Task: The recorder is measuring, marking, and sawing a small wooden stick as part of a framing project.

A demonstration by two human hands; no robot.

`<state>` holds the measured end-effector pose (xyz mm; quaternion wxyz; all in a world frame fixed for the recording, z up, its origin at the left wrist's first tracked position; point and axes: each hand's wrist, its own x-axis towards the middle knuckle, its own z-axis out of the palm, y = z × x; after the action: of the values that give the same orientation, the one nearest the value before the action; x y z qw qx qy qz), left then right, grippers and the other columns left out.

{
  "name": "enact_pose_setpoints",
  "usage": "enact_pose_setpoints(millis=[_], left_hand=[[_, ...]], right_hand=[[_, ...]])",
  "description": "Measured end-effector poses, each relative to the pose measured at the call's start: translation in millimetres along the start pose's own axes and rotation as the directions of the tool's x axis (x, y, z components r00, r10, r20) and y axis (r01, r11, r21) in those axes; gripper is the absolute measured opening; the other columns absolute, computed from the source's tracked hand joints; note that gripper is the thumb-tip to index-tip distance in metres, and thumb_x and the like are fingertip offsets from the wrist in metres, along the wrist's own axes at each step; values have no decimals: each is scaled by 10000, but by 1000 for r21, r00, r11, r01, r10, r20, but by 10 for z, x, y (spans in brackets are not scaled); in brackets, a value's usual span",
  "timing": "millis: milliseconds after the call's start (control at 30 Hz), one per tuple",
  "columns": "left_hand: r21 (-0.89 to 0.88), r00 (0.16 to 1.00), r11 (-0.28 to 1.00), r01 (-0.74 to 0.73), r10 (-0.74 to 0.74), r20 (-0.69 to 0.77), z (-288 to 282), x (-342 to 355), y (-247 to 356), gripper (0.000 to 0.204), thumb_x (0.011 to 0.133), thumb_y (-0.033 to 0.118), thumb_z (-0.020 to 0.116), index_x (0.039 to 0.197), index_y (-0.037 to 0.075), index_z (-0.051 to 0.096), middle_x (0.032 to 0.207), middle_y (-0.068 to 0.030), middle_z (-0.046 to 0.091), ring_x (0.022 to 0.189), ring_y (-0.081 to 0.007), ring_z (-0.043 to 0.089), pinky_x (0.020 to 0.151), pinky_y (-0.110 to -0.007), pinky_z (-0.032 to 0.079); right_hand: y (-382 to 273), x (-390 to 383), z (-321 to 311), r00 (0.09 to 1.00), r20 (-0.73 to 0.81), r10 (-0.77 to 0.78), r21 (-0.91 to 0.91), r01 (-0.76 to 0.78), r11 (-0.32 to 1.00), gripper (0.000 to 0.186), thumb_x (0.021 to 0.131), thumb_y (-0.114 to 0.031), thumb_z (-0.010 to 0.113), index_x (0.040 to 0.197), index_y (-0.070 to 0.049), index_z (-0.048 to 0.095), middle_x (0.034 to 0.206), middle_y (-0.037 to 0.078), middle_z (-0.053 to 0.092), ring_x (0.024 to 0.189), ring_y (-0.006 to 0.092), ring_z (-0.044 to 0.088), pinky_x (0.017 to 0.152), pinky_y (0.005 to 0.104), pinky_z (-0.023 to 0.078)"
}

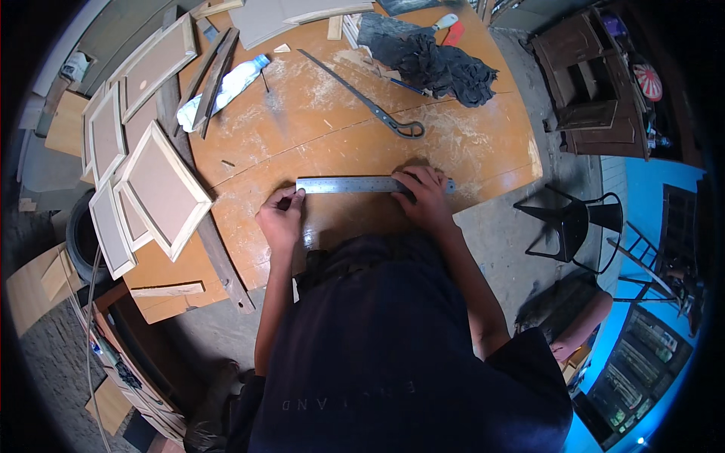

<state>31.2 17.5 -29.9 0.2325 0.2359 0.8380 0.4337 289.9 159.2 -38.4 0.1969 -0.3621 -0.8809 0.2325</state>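
Observation:
A steel ruler (347, 185) lies left to right near the front edge of the wooden table, close to my body. Its left end is pinched between the thumb and fingers of my left hand (279, 220). My right hand (424, 198) grips the ruler toward its other end, with the fingers bent over it. The ruler's tip shows just past that hand. Beyond the ruler lies a hand saw (370, 103) with a narrow dark blade and a looped handle, touched by neither hand.
Framed panels (162, 192) lean and overlap at the left, beside a long dark wood strip (204, 219). A white bottle (226, 89) lies under dark strips. Crumpled black cloth (445, 68) and a scraper (445, 22) lie at the far right. A black chair (570, 219) stands right of the table.

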Motion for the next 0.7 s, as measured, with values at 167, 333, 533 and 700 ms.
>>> enact_pose_setpoints(millis=[167,333,533,700], left_hand=[[30,1000,999,28,-29,10,-29,22,20,170,855,103,809,981,-8,785,839,-102,776,730,-114,693,746,-275,553],[22,999,999,39,-39,18,-20,29,-19,179,852,113,813,984,-6,787,844,-103,778,731,-116,697,743,-274,553],[26,1000,999,23,-24,20,-13,43,-52,171,852,120,813,980,8,789,835,-93,777,728,-108,695,741,-275,552],[26,999,999,21,-22,31,-24,49,-59,161,851,115,812,976,16,788,822,-83,773,723,-97,685,741,-273,550]], right_hand=[[16,-10,10,1000,-11,-9,6,9,1000,417,739,-167,839,1140,-176,725,1185,15,633,1135,240,568,959,449,346],[29,-13,19,1000,7,9,15,-10,1000,407,743,-168,837,1135,-177,730,1179,18,638,1129,242,572,969,452,345],[43,20,-15,1000,27,8,11,-8,1000,393,760,-178,827,1140,-180,726,1181,15,644,1128,241,579,977,445,346],[42,45,-57,998,58,13,19,-15,1000,410,767,-193,827,1161,-184,714,1187,11,648,1130,239,584,980,439,350]])
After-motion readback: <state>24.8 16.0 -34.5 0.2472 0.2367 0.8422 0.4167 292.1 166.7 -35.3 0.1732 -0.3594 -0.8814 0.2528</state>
